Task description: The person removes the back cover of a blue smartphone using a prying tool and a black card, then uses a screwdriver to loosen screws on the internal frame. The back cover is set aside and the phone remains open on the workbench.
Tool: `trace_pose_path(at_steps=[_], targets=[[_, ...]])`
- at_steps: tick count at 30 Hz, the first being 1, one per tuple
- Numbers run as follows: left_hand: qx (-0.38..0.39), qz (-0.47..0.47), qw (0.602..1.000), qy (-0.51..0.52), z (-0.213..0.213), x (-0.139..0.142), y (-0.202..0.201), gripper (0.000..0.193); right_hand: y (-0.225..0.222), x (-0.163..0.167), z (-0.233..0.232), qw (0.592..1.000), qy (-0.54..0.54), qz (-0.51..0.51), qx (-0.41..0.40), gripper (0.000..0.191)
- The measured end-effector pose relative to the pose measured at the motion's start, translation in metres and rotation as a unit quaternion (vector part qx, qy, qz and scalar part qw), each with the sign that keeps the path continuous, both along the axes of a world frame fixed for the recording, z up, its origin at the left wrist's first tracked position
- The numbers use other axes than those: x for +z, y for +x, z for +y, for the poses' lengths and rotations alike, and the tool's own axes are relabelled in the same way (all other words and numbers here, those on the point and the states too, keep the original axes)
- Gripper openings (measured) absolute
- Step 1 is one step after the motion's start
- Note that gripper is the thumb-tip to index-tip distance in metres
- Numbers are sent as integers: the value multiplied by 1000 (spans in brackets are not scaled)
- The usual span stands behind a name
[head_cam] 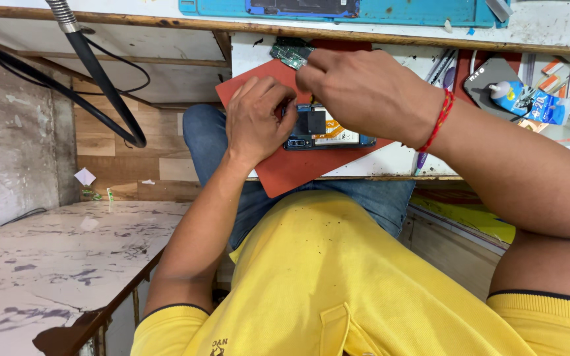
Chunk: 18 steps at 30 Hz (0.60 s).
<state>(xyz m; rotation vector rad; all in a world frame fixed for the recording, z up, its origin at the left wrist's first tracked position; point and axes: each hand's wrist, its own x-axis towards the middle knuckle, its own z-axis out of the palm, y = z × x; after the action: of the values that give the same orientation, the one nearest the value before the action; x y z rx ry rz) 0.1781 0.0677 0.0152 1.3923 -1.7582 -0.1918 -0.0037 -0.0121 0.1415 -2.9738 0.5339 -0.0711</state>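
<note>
Two hands, left hand (255, 118) on opened phone (328, 135) lying crosswise, right hand (364, 92) pinching circuit board (290, 53)

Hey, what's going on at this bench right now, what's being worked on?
A person in a yellow shirt sits at a workbench with an opened phone lying on a red mat. The left hand rests on the phone's end near the camera lenses, steadying it. The right hand pinches a small green circuit board just above the phone. A blue glue tube and small tools lie to the right on the bench.
</note>
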Motion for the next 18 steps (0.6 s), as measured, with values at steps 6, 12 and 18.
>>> trace_pose_path(at_steps=[6,12,18], targets=[[-99,-25,995,16,2,11,4,12,-12,-7,-2,999,28,1,-45,15],[-154,-106,981,59,-12,18,-1,12,-44,-10,-8,987,100,-104,-74,19],[-177,-203,958,99,-33,21,-15,11,-82,-22,-1,963,149,-190,-123,23]])
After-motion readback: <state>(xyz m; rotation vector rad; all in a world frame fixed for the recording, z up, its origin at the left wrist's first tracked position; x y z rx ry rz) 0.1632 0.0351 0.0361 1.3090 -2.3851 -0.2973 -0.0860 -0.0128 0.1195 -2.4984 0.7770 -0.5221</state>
